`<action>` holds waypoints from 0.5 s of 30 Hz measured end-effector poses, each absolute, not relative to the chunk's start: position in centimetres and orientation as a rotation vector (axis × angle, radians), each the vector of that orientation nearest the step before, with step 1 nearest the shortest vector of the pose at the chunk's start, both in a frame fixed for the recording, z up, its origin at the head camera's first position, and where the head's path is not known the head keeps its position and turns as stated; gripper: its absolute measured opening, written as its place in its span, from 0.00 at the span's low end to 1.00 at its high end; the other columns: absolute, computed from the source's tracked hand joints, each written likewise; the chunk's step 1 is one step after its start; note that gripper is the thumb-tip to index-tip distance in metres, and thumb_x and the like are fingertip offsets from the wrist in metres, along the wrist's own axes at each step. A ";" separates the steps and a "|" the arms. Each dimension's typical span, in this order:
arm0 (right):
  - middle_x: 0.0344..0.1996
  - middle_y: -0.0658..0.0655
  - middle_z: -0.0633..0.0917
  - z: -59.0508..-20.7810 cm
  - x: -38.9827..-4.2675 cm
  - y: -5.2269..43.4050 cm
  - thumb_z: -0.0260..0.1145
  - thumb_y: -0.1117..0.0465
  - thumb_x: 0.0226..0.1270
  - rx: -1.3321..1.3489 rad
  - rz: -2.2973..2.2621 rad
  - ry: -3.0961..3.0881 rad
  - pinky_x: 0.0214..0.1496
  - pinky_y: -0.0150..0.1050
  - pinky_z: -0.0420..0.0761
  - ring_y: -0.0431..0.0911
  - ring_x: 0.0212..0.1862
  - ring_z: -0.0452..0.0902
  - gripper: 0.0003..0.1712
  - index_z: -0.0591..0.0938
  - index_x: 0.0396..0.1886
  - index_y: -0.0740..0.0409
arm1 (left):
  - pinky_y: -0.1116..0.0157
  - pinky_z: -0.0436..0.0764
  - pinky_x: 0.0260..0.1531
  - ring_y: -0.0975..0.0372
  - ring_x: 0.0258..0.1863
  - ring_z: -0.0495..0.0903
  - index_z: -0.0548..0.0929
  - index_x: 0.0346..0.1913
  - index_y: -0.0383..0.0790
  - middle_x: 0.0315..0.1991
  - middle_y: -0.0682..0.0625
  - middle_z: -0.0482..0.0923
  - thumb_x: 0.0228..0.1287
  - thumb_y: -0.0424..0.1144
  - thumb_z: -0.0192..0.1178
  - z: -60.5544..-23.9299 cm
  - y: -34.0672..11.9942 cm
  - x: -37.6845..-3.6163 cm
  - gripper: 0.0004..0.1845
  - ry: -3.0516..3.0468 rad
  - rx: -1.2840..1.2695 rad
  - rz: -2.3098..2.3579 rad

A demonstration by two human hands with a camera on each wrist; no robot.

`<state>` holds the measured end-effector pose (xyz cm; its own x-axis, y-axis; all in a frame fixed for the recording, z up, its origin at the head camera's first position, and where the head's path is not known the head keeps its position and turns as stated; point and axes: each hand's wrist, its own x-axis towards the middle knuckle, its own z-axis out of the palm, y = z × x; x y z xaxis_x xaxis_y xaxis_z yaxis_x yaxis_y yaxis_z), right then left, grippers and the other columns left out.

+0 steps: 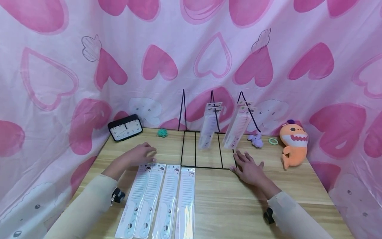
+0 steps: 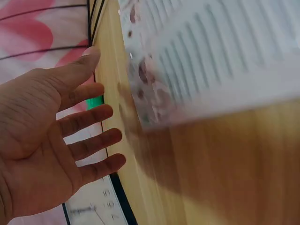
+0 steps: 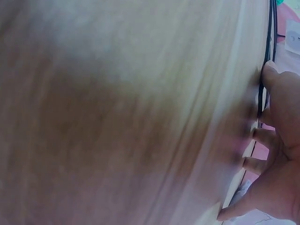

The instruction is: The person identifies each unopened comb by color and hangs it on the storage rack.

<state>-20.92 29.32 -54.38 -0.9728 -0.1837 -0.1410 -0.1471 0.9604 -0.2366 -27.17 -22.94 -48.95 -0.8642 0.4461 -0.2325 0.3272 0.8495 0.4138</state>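
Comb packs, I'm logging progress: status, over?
Left hand empty, near four flat comb packs. Right hand at right side of rack. More packs hanging. No obstruction seen.

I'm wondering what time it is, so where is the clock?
In the head view, the clock stands at the far left corner of the table, left of the small green object and beyond the left hand.

Across the top, pink heart-print curtain (image 1: 188,43); left of centre, black-framed clock (image 1: 125,128); near the middle, small green object (image 1: 162,133); towards the right, purple toy (image 1: 256,140), pale-green ring (image 1: 273,144), orange shark plush (image 1: 294,146).
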 end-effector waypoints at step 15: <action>0.92 0.55 0.54 -54.4 -21.0 29.3 0.53 0.28 0.85 -0.238 -0.322 2.934 0.67 0.98 0.39 0.70 0.90 0.45 0.47 0.60 0.91 0.46 | 0.35 0.77 0.73 0.41 0.69 0.75 0.84 0.73 0.43 0.73 0.36 0.73 0.64 0.47 0.82 -49.9 -26.0 -23.9 0.36 2.695 0.507 0.532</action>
<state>-20.98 29.32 -54.43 -0.9709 -0.1778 -0.1606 -0.1387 0.9636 -0.2284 -23.89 -26.00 -49.88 -0.8762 0.4045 -0.2621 0.2744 0.8657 0.4186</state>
